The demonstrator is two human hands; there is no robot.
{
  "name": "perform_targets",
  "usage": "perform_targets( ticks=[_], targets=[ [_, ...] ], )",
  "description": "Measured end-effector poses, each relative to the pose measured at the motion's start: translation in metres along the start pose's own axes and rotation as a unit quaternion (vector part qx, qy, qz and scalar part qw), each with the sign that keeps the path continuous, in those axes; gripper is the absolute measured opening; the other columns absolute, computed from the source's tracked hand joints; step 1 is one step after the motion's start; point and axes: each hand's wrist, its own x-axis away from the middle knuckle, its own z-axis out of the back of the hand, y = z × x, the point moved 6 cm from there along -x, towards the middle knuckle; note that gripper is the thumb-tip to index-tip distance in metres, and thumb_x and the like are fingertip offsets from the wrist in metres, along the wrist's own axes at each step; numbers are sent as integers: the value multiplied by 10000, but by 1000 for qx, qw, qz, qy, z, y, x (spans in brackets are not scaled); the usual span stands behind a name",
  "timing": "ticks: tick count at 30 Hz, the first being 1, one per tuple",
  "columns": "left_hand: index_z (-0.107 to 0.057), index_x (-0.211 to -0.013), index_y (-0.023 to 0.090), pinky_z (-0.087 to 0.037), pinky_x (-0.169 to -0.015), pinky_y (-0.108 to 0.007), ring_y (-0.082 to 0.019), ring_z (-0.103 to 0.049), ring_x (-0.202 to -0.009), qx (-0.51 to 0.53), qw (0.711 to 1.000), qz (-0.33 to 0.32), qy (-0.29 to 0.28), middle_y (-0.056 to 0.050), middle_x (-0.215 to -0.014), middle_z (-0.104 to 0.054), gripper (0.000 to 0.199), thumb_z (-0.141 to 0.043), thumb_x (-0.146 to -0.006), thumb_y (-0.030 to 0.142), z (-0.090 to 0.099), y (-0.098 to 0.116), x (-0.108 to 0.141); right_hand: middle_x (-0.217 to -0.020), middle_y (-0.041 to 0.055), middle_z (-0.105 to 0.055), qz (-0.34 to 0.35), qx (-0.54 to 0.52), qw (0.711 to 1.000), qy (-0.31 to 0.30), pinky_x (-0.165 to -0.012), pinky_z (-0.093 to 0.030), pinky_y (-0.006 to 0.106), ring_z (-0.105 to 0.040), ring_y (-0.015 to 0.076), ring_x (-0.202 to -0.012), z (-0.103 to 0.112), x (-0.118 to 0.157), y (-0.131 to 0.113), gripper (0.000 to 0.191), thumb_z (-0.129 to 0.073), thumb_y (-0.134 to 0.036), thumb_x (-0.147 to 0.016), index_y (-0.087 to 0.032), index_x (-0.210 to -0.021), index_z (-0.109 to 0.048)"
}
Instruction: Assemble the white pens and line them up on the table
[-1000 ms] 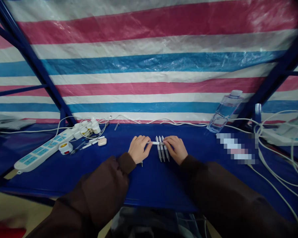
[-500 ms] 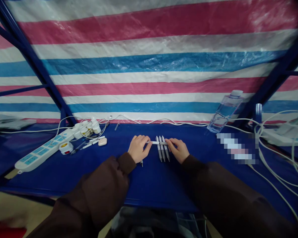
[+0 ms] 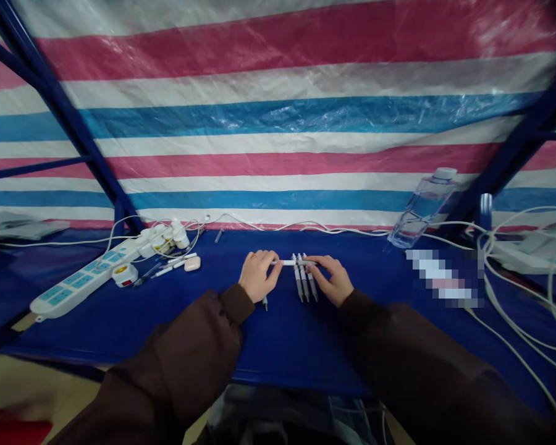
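Note:
A white and grey pen (image 3: 289,262) lies crosswise over three similar pens (image 3: 304,281), which are side by side on the blue table with their grey tips toward me. My left hand (image 3: 259,275) pinches the crosswise pen's left end. At its right end, my right hand (image 3: 332,278) has thumb and fingers closed on the grey part. Another pen (image 3: 265,302) sticks out from under my left hand, mostly hidden.
On the left of the blue table (image 3: 278,352) are a power strip (image 3: 74,281), chargers, loose pens (image 3: 173,264) and a small pale case (image 3: 192,264). A tilted clear bottle (image 3: 421,207) and coiled white cables (image 3: 495,290) are on the right.
The crosswise pen has moved slightly up and left across the three pens. My right fingers have shifted left along its grey end; my left hand has barely moved.

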Motion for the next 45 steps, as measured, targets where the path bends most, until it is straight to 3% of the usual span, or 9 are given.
perform_targets(
  ticks=[11,16,19,28,38,41,45],
  targets=[
    [-518,-789,191,-312,-705,-293,-147,-532,-709,-17,999,27,-19,-6,-714,-586,210,-372,-885,307,-5,-3,0,-887,16,-672,76,87,993,31,-738,-338,312,-542,170,-867,5,0,-8,161,-506,-191,-826,-229,-918,-632],
    [-481,-810,197,-321,-669,-279,-131,-522,-581,-8,999,33,-28,31,-587,-543,201,-365,-887,341,-6,-2,1,-769,12,-650,70,118,988,70,-677,-321,297,-526,161,-791,9,1,-9,119,-539,-192,-805,-218,-840,-650],
    [-463,-825,201,-327,-642,-270,-127,-495,-508,-8,999,29,-34,53,-508,-489,203,-361,-886,365,-7,-1,2,-713,15,-610,73,143,984,77,-624,-303,292,-487,162,-731,9,2,-9,180,-542,-163,-788,-219,-914,-657],
    [-486,-766,218,-264,-516,-245,-136,-504,-482,-38,996,22,-71,35,-492,-495,286,-327,-887,423,-11,4,5,-697,29,-540,87,176,977,86,-598,-278,297,-437,159,-700,8,5,-9,240,-531,-104,-764,-238,-879,-694],
    [-517,-728,230,-206,-489,-244,-147,-488,-459,-33,992,57,-105,11,-490,-513,340,-319,-882,459,-14,5,7,-691,37,-528,53,193,975,98,-620,-302,318,-445,178,-709,9,7,-9,192,-505,-125,-771,-230,-748,-665],
    [-524,-716,230,-215,-491,-242,-146,-491,-463,-34,993,61,-100,11,-487,-512,354,-318,-882,465,-14,4,7,-771,55,-560,53,177,979,84,-642,-333,318,-460,189,-751,8,6,-9,186,-481,-120,-775,-209,-756,-643],
    [-548,-724,221,-242,-510,-244,-153,-507,-482,-57,996,49,-57,1,-480,-513,344,-346,-875,455,-10,-2,5,-891,71,-609,92,149,985,7,-697,-365,318,-503,202,-852,-1,3,-15,192,-458,-150,-810,-180,-924,-610]
  ],
)
